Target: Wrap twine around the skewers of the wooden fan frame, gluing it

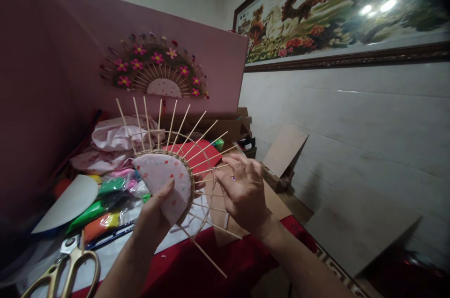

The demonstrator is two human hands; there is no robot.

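Gripping a pink half-round fabric panel [158, 171] above the red tablecloth [168, 267] is the left hand [156, 213]; the right hand [244, 190] pinches brown twisted twine [212, 197] among pale wooden sticks [148, 122], and any slackening could let it slip.

You are working in dim light. Two white spots are glaring off the framed picture [298, 21], the pink panel [31, 54] is darkening leftward, and your left hand [154, 213] and right hand [244, 185] are showing fairly clear.
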